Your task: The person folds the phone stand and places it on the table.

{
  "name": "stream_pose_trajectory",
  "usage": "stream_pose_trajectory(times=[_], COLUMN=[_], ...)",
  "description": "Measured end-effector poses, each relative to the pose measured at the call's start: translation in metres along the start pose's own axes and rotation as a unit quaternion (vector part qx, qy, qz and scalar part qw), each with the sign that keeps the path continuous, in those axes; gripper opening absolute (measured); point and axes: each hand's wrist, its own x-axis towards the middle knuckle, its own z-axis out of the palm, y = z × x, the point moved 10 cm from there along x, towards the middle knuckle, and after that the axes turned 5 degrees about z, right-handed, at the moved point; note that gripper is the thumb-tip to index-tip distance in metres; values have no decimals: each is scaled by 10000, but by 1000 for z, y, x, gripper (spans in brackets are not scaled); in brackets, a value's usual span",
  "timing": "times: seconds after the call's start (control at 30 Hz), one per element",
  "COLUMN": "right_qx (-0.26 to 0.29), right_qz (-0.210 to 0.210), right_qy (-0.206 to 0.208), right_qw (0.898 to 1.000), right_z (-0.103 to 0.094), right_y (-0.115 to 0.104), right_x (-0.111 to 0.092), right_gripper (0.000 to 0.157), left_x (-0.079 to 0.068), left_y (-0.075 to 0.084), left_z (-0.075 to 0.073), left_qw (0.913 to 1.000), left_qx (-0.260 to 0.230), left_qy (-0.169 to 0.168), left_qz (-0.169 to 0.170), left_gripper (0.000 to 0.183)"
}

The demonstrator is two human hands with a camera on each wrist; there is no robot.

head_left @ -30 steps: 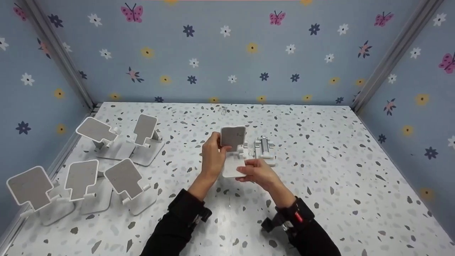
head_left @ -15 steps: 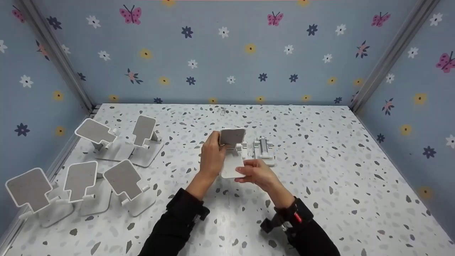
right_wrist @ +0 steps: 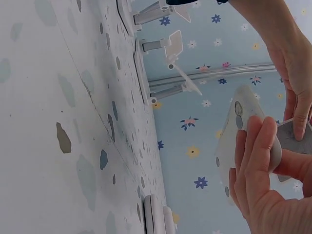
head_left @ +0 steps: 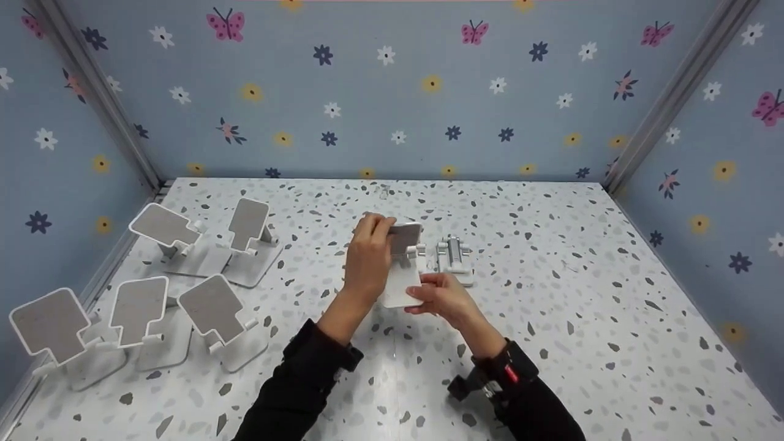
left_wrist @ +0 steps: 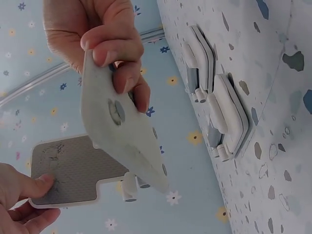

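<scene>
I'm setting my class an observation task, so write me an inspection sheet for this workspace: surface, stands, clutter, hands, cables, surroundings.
Surface: white speckled table.
Stands: one held stand, its panel angled to its base; two folded stands on the table; five unfolded stands at the left.
Clutter: nothing definite; a faint spot near the far edge is too small to identify.
Hands: left hand pinches the panel; right hand grips the base.
Cables: nothing seen.
Surroundings: blue walls with flowers and butterflies; grey corner posts.
</scene>
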Motion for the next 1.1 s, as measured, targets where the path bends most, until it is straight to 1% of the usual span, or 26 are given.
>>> stream_pose_trajectory(times=[0.1, 0.2, 0.3, 0.53, 0.7, 0.83, 0.93, 0.97, 1.1], right_qx=[-40, -71, -93, 33, 54, -21, -40, -36, -24], right_qz=[20, 35, 49, 84, 25, 21, 0, -13, -76], right_qy=[70, 148, 266, 469, 583, 672, 728, 742, 761], right_qw=[10000, 9999, 9996, 9989, 9983, 9977, 9973, 9972, 9971], right_z=[-2, -4, -7, -14, -17, -18, -20, -21, -23], right_y=[1, 2, 2, 2, 0, 0, -1, -2, -4], right_x=[1, 1, 2, 3, 3, 4, 4, 4, 3], right_gripper=[37, 37, 36, 31, 32, 23, 16, 16, 25], left_x=[-1, -2, -4, -10, -15, -22, -28, -30, -37], left_y=[3, 5, 8, 18, 22, 23, 26, 27, 30], left_z=[-1, -3, -4, -7, -9, -11, -10, -9, -5], left_qw=[9996, 9985, 9971, 9935, 9913, 9892, 9871, 9865, 9835], left_qx=[85, 155, 173, 115, 71, -17, 54, 82, 184], left_qy=[186, 358, 476, 681, 852, 1025, 1098, 1113, 1185], left_qz=[194, 384, 566, 902, 1000, 1044, 1161, 1198, 1354], left_gripper=[17, 23, 28, 28, 23, 23, 23, 22, 23])
